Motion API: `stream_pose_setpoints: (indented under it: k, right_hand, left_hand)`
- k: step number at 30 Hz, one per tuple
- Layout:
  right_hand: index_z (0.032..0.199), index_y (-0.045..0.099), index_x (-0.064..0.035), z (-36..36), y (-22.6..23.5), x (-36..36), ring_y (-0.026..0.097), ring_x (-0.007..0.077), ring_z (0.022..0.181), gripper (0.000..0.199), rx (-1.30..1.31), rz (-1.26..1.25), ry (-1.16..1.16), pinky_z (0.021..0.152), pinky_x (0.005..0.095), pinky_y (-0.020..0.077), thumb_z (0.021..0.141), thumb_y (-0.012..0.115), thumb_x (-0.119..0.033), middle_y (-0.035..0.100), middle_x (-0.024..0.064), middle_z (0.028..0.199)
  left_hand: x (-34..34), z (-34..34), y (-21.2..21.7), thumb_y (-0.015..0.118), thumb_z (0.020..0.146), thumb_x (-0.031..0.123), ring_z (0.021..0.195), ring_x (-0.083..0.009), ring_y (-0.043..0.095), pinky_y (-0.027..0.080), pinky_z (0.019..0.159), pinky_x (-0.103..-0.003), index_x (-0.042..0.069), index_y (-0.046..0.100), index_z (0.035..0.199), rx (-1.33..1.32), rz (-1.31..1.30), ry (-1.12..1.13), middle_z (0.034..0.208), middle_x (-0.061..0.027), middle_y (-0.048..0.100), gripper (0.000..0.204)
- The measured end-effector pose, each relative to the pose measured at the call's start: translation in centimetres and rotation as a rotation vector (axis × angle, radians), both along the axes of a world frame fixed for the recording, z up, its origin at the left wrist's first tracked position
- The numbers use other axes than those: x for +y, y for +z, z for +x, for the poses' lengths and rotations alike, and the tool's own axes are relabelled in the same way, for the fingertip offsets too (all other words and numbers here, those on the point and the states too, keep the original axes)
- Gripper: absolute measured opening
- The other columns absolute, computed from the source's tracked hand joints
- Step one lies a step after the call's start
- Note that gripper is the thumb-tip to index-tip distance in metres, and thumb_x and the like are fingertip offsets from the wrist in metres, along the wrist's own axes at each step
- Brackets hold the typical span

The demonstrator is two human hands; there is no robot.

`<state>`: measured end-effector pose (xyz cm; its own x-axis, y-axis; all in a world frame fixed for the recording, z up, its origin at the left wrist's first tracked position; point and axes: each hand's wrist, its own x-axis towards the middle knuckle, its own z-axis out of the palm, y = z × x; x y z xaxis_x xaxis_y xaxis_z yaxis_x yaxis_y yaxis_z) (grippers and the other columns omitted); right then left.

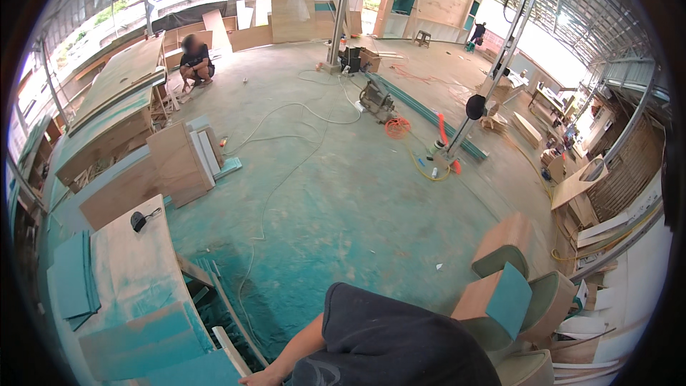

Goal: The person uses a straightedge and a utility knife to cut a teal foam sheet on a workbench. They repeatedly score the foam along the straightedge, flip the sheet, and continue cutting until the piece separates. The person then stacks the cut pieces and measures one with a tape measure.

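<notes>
A bare forearm reaches down to the left from dark cloth with a pale print at the lower edge. At its end is my left hand (263,377), partly cut off by the frame. It is beside the end of a pale wooden strip (232,350) at the table's edge; whether it grips it I cannot tell. My right hand is out of view. On the nearby wooden work table (136,257) lie teal-stained panels (146,343), a stack of teal boards (75,275) and a small black object with a cord (143,219).
Box-like wooden pieces (491,300) with teal and green faces stand close on the right. A pale hose (264,207) winds over the teal-stained floor. A person (195,64) crouches at the far left. A machine (377,100) and a metal post (486,93) stand farther off.
</notes>
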<state>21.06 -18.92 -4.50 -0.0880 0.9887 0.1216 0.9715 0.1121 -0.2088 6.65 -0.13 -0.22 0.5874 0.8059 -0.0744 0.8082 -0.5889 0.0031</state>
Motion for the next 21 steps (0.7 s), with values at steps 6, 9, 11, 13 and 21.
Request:
stream_pose_setpoints:
  k: [6,9,11,13,21]
  right_hand:
    - [0.129,0.067,-0.0305,-0.4,-0.5,-0.3,0.062,0.024,0.119,0.034,-0.047,0.022,-0.03,0.094,0.0588,0.0462,0.1,0.062,-0.047,0.06,-0.0106,0.144]
    - [0.13,0.067,-0.0301,-0.3,-0.4,-0.1,0.062,0.0236,0.118,0.033,-0.011,0.014,-0.012,0.095,0.0591,0.0464,0.101,0.06,-0.045,0.059,-0.0099,0.145]
    - [0.13,0.067,-0.0299,0.1,0.0,0.1,0.063,0.0235,0.118,0.032,0.004,0.016,0.005,0.095,0.0593,0.0467,0.102,0.06,-0.044,0.06,-0.0095,0.144]
    - [0.128,0.068,-0.0296,-0.4,-0.2,-0.4,0.063,0.0236,0.116,0.03,0.019,0.039,-0.028,0.094,0.0593,0.047,0.102,0.06,-0.043,0.06,-0.0091,0.144]
    - [0.126,0.069,-0.0301,-0.2,0.5,-1.0,0.064,0.0249,0.114,0.028,-0.003,0.058,-0.027,0.093,0.0594,0.0475,0.1,0.062,-0.04,0.061,-0.0087,0.142]
  left_hand:
    - [3.0,-1.2,-5.8,0.057,0.084,0.082,0.102,-0.049,0.065,0.053,0.081,-0.06,0.023,0.068,0.135,-0.062,0.126,-0.07,0.113,-0.0237,0.071,0.079]
    - [4.1,-1.4,-7.1,0.057,0.083,0.084,0.1,-0.0489,0.065,0.052,0.081,-0.06,0.024,0.067,0.137,-0.049,0.139,-0.07,0.111,-0.0261,0.07,0.081]
    - [4.6,-1.8,-7.9,0.058,0.083,0.084,0.101,-0.0494,0.064,0.052,0.081,-0.061,0.026,0.065,0.139,-0.053,0.136,-0.05,0.112,-0.0284,0.068,0.081]
    - [4.7,-1.9,-8.2,0.059,0.082,0.084,0.103,-0.0501,0.063,0.052,0.081,-0.061,0.027,0.064,0.141,-0.05,0.119,-0.052,0.116,-0.0312,0.064,0.082]
    - [2.9,-1.0,-6.6,0.062,0.08,0.083,0.107,-0.0512,0.058,0.052,0.083,-0.061,0.031,0.062,0.142,-0.045,0.04,0.053,0.124,-0.0316,0.057,0.082]
